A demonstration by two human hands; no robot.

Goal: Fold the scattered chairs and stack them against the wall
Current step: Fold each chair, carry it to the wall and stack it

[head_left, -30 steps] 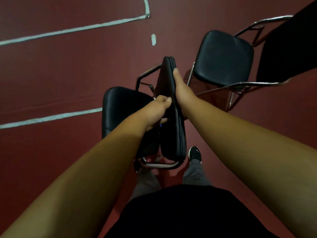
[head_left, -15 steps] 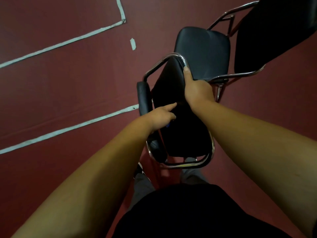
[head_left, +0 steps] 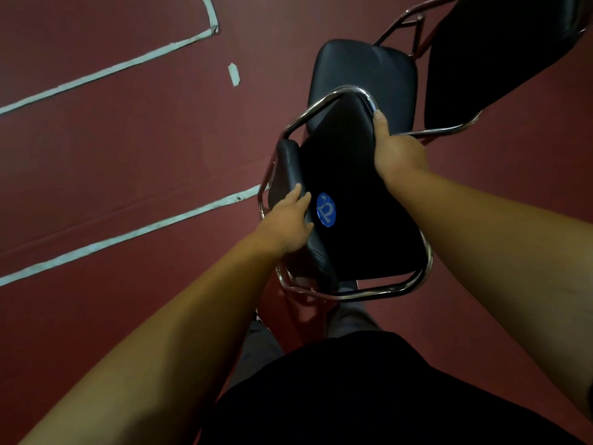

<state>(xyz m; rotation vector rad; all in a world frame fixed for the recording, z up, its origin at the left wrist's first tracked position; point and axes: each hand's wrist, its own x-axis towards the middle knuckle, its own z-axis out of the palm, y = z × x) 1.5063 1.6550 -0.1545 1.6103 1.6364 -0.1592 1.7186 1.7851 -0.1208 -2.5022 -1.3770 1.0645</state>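
Observation:
A black padded chair with a chrome tube frame (head_left: 353, 175) is folded flat and tilted in front of me, its underside with a round blue sticker (head_left: 325, 209) facing up. My right hand (head_left: 396, 149) grips its right edge, thumb up along the chrome tube. My left hand (head_left: 288, 220) holds the backrest pad at the left edge, fingers lying over it. A second, unfolded black chair (head_left: 365, 72) stands on the floor just beyond.
The floor is dark red with white tape lines (head_left: 128, 234) on the left and a small tape scrap (head_left: 233, 74). The unfolded chair's backrest (head_left: 500, 49) and chrome legs fill the upper right. My legs and a shoe show below the held chair.
The folded chair has tipped from edge-on to flat, showing its underside and blue sticker. My left hand slid to the left pad edge. The view shifted toward the second chair.

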